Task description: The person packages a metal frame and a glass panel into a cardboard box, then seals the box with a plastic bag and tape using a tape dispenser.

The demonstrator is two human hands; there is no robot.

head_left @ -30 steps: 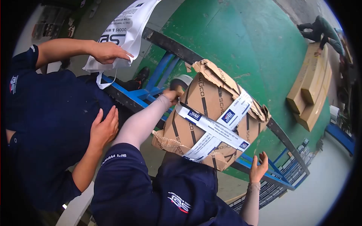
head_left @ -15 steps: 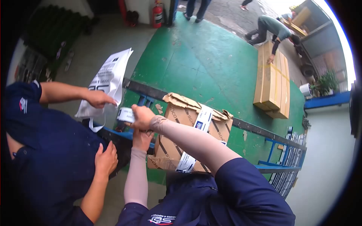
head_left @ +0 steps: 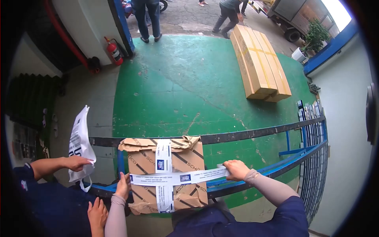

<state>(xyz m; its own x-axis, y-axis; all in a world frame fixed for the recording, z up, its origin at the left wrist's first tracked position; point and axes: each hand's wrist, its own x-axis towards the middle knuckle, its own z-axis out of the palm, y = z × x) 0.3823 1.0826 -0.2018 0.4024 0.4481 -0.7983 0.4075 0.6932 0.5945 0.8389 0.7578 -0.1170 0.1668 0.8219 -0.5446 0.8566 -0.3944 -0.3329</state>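
Note:
A brown cardboard parcel (head_left: 142,160) lies on a blue and black metal rack, with crumpled paper folded at its top and bottom edges. One strip of printed white tape (head_left: 165,197) runs down its middle. Another printed strip (head_left: 199,175) stretches across it, from the left side to my right hand (head_left: 236,170). My right hand is closed round the tape roll, which the fingers mostly hide. My left hand (head_left: 123,186) lies with outstretched fingers against the parcel's left side, at the strip's end.
Beside me on the left, a co-worker's hand (head_left: 81,162) holds a white printed bag (head_left: 81,142). Long cartons (head_left: 262,65) lie on the green floor. The rack's rails (head_left: 252,133) extend right towards stacked profiles (head_left: 312,158). A fire extinguisher (head_left: 113,52) stands at the wall.
My right hand has moved right across the parcel, drawing out a length of tape. My left hand has come to the parcel's left side. The view has turned and shifted.

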